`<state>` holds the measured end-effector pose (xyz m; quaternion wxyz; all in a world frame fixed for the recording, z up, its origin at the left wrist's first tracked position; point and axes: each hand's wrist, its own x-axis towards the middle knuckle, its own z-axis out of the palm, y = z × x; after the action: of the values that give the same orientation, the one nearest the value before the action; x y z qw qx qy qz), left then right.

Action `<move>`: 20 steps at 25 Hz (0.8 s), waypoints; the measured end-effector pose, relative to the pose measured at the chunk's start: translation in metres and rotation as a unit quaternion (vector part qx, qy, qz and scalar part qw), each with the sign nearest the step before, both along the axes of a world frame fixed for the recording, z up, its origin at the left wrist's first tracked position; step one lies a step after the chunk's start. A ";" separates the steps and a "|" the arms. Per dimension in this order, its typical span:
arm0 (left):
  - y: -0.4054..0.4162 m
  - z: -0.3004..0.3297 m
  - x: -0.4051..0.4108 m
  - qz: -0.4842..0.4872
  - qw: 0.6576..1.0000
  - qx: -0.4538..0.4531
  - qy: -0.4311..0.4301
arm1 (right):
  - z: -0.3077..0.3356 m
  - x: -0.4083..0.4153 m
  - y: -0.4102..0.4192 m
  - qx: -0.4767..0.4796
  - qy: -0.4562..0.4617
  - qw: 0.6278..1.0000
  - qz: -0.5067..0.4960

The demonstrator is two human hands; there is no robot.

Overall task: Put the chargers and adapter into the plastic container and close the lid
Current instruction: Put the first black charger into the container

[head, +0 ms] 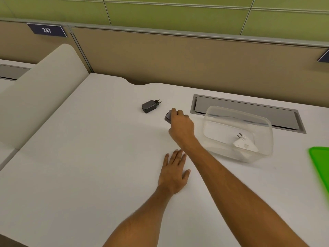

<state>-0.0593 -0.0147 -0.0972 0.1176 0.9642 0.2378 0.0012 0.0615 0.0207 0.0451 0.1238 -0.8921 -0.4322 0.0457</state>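
1. The fingers of the right hand curl down over a dark charger on the surface. They touch its top and far edge; most of the charger is hidden beneath them, and whether it is truly gripped or only touched I cannot tell.
2. The left hand lies flat on the surface, palm down, fingers spread and holding nothing, just under the outstretched right forearm.
3. A second dark charger lies free on the surface just left of and beyond the right hand, its two plug pins pointing right and away.
4. The plastic container stands open to the right of the right hand, clear-walled and close to the wrist.
5. Inside it, toward the near right corner, lies a white adapter, its pins tilted up and to the left.
6. A green lid lies at the right edge of view, well apart from the container and partly cut off.
7. Behind the container a grey cable hatch is set into the surface.
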 end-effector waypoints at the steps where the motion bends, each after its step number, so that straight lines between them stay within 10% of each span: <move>1: 0.002 -0.001 0.001 -0.006 1.000 0.003 0.000 | 0.006 0.014 -0.008 0.008 -0.008 1.000 -0.017; 9: 0.003 0.000 0.001 -0.012 1.000 -0.002 0.000 | 0.007 0.118 -0.084 0.009 -0.006 0.985 -0.172; 20: 0.002 0.000 0.001 -0.012 1.000 -0.005 0.006 | -0.046 0.162 -0.107 -0.125 0.032 0.989 -0.065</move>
<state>-0.0579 -0.0125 -0.0972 0.1205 0.9664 0.2269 -0.0072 0.2231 -0.0862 -0.0004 0.0273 -0.9247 -0.3603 0.1196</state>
